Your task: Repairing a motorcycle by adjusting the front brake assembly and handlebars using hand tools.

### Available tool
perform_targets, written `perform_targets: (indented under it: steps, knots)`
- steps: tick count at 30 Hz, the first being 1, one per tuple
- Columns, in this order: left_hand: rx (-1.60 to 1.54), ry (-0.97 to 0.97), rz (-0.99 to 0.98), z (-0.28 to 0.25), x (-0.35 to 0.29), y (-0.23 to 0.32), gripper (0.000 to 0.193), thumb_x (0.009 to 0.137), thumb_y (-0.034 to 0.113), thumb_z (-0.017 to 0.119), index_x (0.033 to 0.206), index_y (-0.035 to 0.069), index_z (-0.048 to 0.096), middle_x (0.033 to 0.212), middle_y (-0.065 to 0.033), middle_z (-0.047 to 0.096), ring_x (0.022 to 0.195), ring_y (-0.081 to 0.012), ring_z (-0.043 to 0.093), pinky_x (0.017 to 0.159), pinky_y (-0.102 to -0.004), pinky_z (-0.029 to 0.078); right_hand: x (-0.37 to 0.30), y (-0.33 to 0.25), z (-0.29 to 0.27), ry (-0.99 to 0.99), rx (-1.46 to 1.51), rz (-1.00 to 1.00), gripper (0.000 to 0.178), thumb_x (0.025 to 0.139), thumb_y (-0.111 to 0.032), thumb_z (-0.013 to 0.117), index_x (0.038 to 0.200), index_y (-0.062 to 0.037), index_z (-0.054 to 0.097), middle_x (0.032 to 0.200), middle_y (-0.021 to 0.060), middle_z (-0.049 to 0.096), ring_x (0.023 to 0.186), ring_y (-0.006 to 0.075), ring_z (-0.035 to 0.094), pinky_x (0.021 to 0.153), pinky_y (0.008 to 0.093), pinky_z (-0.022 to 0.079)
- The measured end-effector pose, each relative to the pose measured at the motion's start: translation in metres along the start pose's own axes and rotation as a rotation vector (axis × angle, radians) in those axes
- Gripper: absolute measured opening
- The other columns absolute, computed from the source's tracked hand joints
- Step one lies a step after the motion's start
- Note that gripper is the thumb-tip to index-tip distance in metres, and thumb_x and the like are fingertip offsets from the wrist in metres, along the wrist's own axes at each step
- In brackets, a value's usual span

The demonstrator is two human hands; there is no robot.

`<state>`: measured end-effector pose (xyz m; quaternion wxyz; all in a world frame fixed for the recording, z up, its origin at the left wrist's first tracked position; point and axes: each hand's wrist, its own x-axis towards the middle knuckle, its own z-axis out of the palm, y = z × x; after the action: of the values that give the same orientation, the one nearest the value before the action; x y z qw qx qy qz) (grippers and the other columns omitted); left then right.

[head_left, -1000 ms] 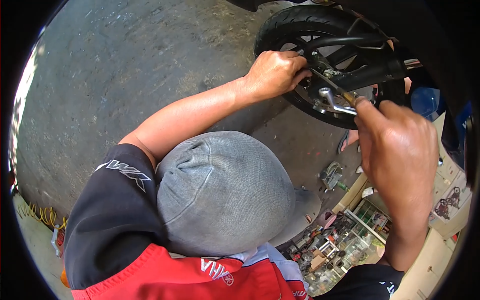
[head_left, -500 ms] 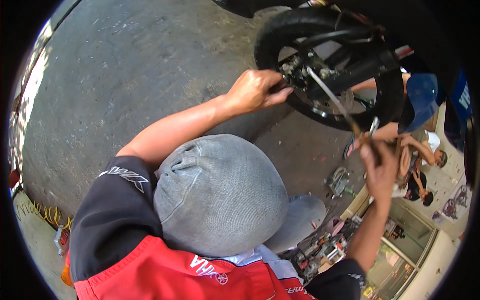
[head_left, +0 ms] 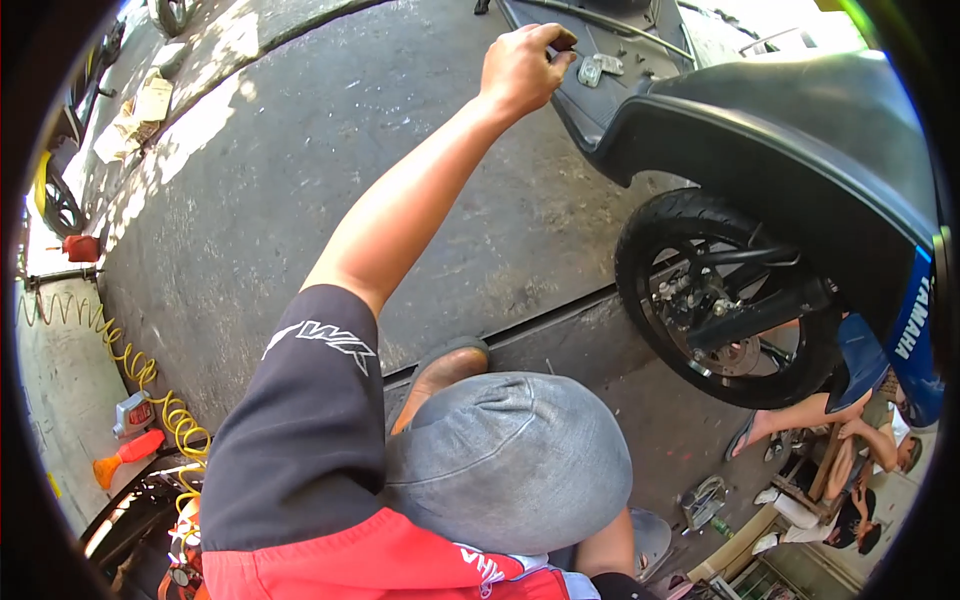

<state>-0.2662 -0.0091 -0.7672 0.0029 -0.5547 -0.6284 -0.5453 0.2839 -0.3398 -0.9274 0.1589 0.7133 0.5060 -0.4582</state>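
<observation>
My left arm stretches far forward, and my left hand (head_left: 522, 72) is over the edge of a dark grey flat panel (head_left: 585, 108). Its thumb and fingers come together at the tips; a dark bit shows there, too small to name. Beside the fingertips, two small clear pieces (head_left: 590, 70) lie on the panel among several small loose parts. To the right stands a motorbike wheel (head_left: 645, 255) with a black tyre and exposed hub parts (head_left: 690, 300). My right hand is hidden; only part of the right forearm (head_left: 606, 548) shows beside my knee.
A dark motorbike body (head_left: 780, 120) overhangs the wheel at right. Other people (head_left: 860, 515) sit at the lower right, near a metal part (head_left: 704, 502) on the floor. A coiled yellow hose (head_left: 140, 370) and an orange-red tool (head_left: 128, 458) are at the left.
My left hand has left the wheel hub and reached forward to the panel. My right hand, which held a long metal tool, has dropped out of sight. The view has shifted, showing more floor.
</observation>
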Motion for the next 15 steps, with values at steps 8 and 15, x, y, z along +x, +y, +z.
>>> perform_targets:
  steps: [8,15]
  knots:
    - [0.206,-0.364,0.113,0.044,0.082,-0.061,0.029,0.086,0.023,0.072,0.112,0.012,0.073,0.101,-0.0123,0.076,0.093,-0.0288,0.072,0.082,-0.0393,0.057,-0.02,-0.026,0.001,0.046,-0.121,0.067,0.039,0.083,-0.026,0.075,0.114,-0.0032,0.07,0.106,0.0233,0.073,0.105,0.0404,0.069,0.091,0.0454,0.054]
    - [-0.234,0.034,-0.229,0.005,0.021,-0.013,0.038,0.088,0.002,0.063,0.126,0.004,0.066,0.103,-0.0146,0.075,0.07,-0.0177,0.067,0.066,-0.0323,0.056,-0.061,-0.154,-0.064,0.159,0.67,-0.263,0.026,0.107,-0.022,0.052,0.124,-0.0029,0.057,0.084,0.0045,0.061,0.064,0.0099,0.055,0.056,0.027,0.047]
